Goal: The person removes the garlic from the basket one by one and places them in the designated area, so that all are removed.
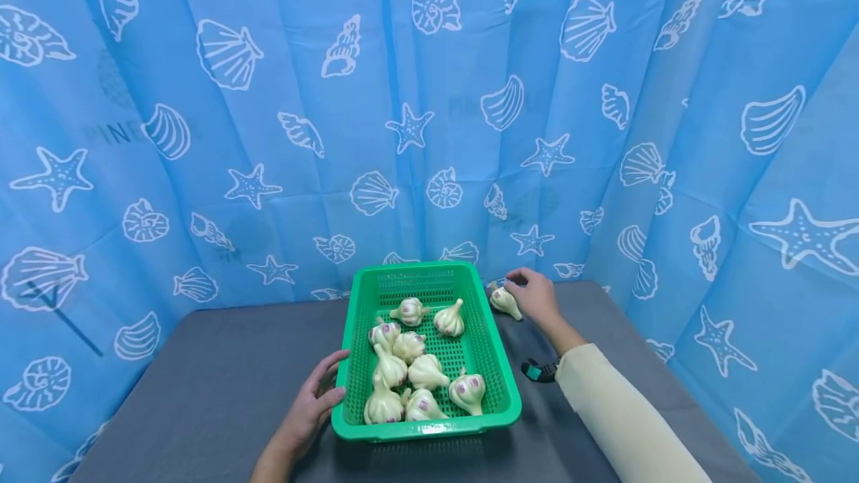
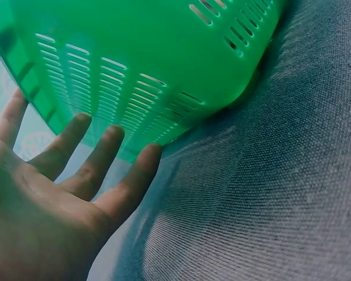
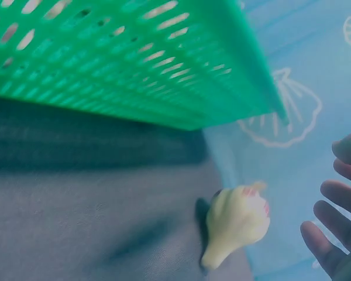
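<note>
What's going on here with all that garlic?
A person sits at a grey table with a green basket that holds several garlic bulbs. The left hand rests open against the basket's near left side. The right hand reaches past the basket's far right corner to a lone bulb lying on the table; the right wrist view shows the fingers open beside it, not yet gripping.

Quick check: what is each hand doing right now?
Left hand: open, fingers against the basket.
Right hand: open, beside a garlic bulb, not holding it.
</note>
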{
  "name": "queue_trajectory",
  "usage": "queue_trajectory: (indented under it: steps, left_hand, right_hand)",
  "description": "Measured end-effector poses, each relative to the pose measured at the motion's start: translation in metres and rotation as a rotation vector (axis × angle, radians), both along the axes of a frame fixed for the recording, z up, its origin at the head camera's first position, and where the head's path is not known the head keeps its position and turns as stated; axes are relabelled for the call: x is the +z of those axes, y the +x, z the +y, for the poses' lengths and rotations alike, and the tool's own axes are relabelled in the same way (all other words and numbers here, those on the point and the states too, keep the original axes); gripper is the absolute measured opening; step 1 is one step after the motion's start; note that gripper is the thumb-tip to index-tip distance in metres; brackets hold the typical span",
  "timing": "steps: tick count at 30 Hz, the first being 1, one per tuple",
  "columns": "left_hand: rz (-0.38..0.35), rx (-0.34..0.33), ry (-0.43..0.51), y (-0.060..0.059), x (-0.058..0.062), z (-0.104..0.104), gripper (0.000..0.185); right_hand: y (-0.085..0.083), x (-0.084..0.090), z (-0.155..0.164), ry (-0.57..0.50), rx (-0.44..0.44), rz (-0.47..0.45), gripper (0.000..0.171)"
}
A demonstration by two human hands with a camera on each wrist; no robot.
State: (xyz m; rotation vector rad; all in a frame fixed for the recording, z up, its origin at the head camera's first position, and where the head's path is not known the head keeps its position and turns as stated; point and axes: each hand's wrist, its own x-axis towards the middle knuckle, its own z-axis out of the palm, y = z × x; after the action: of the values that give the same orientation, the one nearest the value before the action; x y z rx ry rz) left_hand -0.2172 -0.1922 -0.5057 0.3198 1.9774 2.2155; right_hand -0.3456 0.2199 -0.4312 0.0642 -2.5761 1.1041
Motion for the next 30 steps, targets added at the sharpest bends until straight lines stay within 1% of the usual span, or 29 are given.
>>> queue_trajectory:
  steps: [5, 8, 14, 22, 30]
  left_hand:
    - [0.006, 0.001, 0.0, 0.0, 0.0, 0.0, 0.06]
    - [0.014, -0.008, 0.008, 0.0, 0.0, 0.0, 0.06]
    - [0.022, -0.021, 0.011, 0.0, 0.0, -0.001, 0.06]
    - [0.02, -0.02, 0.007, 0.001, 0.0, -0.001, 0.06]
    - [0.018, -0.018, -0.007, 0.001, 0.001, -0.001, 0.059]
  right_hand:
    - [-0.003, 0.011, -0.008, -0.019, 0.023, 0.025, 0.021]
    - [-0.003, 0.018, -0.014, -0.057, 0.03, 0.034, 0.021]
    - [0.0, 0.027, -0.029, -0.113, 0.067, 0.087, 0.02]
    - [0.005, 0.034, -0.046, -0.188, 0.07, 0.142, 0.018]
    - [0.006, 0.035, -0.058, -0.257, 0.07, 0.159, 0.02]
